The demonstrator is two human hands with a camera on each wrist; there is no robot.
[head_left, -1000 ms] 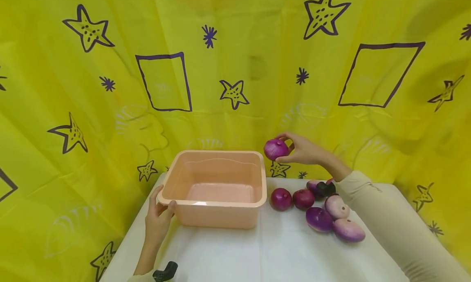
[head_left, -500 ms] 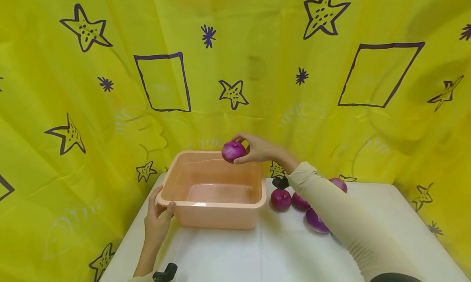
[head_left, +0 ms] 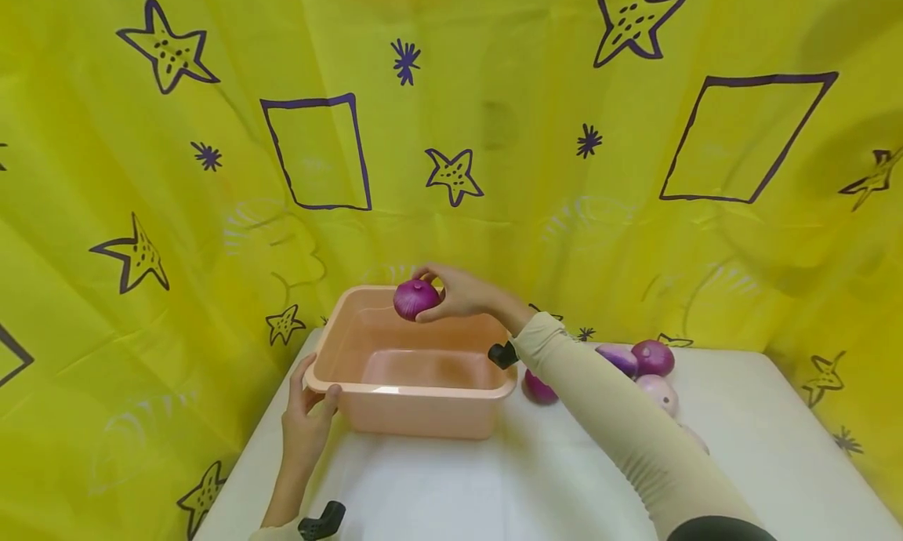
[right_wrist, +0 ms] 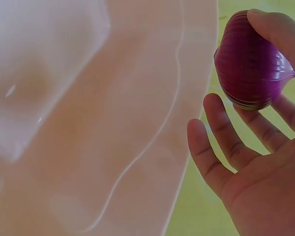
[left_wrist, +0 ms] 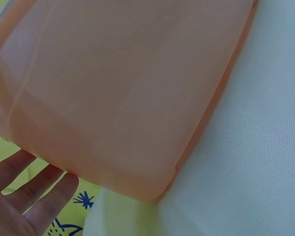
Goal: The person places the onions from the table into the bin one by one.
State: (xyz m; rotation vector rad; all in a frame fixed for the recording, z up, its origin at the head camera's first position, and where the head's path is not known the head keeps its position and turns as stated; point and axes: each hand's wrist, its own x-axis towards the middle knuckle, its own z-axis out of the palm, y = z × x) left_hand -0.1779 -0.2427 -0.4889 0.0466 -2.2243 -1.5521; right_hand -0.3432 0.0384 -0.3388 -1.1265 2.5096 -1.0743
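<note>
A purple-red onion (head_left: 415, 300) is held by my right hand (head_left: 462, 292) above the back part of a peach plastic basin (head_left: 423, 415). In the right wrist view the thumb and fingers pinch the onion (right_wrist: 250, 59), while two other fingers stand off it. My left hand (head_left: 308, 423) grips the basin at its front left corner, thumb at the front and fingers round the side. The left wrist view has the fingertips against the wall of the basin (left_wrist: 103, 98). Inside the basin, the visible floor bears nothing.
Right of the basin on the white table (head_left: 437, 486) lie a red onion (head_left: 540, 387), a purple onion (head_left: 653, 357), a purple-and-white vegetable (head_left: 618, 359) and a pale pinkish one (head_left: 659, 393). The right sleeve (head_left: 614, 415) covers part of this group. A yellow patterned curtain (head_left: 522, 235) hangs behind.
My right hand has carried the onion leftward from beyond the basin's right rim to over the basin. My left hand has stayed at the basin's corner.
</note>
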